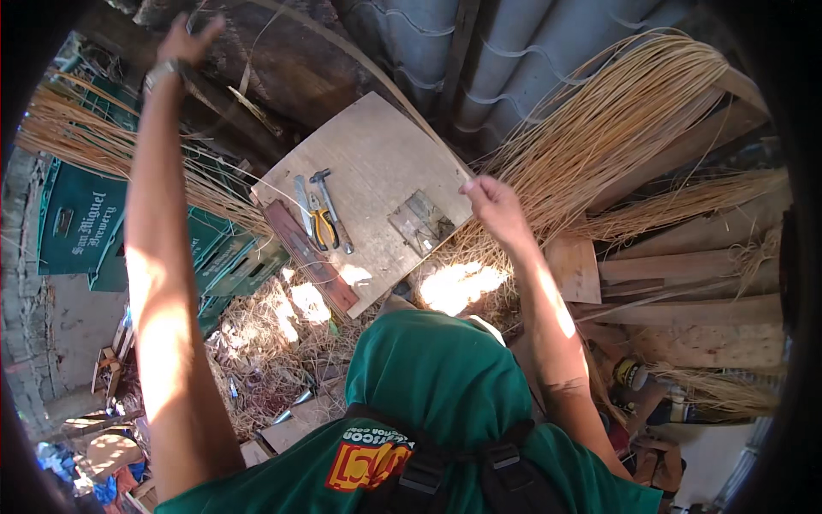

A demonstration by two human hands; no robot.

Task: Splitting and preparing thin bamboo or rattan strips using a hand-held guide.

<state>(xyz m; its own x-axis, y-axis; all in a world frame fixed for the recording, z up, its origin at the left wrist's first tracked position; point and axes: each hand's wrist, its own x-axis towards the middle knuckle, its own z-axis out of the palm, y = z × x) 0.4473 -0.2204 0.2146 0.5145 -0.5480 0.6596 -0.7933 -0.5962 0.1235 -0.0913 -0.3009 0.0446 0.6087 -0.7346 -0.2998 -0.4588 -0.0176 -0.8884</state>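
Observation:
My left arm reaches up to the far left, where my left hand (188,43) is raised with thumb and fingers apart, near a dark beam. My right hand (498,208) is closed in a pinch at the right corner of a plywood board (377,141). A long curved cane strip (360,62) runs from the top down to those fingers. On the board lie yellow-and-black pliers (321,224), a small hammer (330,201), a flat-bladed knife (302,204), a reddish-brown wooden bar (310,261) and a worn square plate (419,221).
A large bundle of split cane (599,111) leans at the right, above wooden planks (685,274). Another cane bundle (77,137) lies over green plastic crates (81,218) at the left. Corrugated sheets (505,60) stand behind. Shavings (265,334) cover the ground.

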